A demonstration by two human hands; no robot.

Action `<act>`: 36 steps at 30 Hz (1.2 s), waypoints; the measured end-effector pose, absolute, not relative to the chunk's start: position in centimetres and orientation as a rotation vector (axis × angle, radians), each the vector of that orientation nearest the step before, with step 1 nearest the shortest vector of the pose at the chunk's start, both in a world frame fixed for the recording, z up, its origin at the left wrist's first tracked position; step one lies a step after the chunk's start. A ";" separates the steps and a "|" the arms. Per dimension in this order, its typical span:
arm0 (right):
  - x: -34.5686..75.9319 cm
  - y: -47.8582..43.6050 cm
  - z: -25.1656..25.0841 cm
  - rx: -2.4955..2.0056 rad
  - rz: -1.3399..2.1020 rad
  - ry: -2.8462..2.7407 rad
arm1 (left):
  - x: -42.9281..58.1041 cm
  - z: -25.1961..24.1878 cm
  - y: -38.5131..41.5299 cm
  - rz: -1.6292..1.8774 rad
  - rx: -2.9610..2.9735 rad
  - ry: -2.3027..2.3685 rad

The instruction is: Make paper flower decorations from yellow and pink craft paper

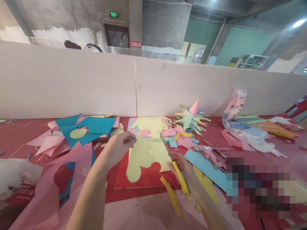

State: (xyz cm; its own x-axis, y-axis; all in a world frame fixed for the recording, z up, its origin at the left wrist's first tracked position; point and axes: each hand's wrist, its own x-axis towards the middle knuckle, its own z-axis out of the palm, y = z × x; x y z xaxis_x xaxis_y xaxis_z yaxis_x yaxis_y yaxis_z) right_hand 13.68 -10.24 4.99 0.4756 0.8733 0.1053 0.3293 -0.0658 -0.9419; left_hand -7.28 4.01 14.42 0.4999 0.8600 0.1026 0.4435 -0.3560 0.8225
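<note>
My left hand (121,143) is closed in a pinch on the upper left edge of a pale yellow paper cutout (139,156) with rounded lobes. The cutout is held slightly above a red board (122,179). In my right hand (181,164) is a pair of yellow-handled scissors (180,177), its grey blades slanting up and left beside the cutout. Behind it lies a larger sheet of pale yellow paper (160,153) with curved cut edges. The fingers of my right hand are slightly blurred and partly hidden by the handle.
Pink paper (79,172) and blue paper (100,125) pile up at the left. A spiky paper figure with a pink cone (193,107), a pink glue gun (211,155) and a clear plastic bag (251,134) are to the right. Behind stands a white partition (96,83).
</note>
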 end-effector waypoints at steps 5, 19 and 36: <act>19.0 -13.1 5.5 -2.037 0.427 -1.205 | -8.6 14.6 4.5 0.753 1.929 1.122; 24.3 -15.8 4.7 -2.201 0.105 -1.245 | -7.5 14.8 4.3 0.836 1.689 0.962; 15.4 -3.8 1.4 -1.240 0.815 -0.840 | 0.9 3.6 3.0 0.897 1.188 0.803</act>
State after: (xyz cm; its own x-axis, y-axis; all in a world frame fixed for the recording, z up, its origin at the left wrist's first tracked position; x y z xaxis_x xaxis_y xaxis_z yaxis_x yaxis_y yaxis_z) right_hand 15.39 -3.77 1.44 0.4657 0.8799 0.0938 -0.0672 0.1409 -0.9877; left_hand 0.86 2.99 3.57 0.4321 0.9002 -0.0537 -0.1527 0.1317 0.9795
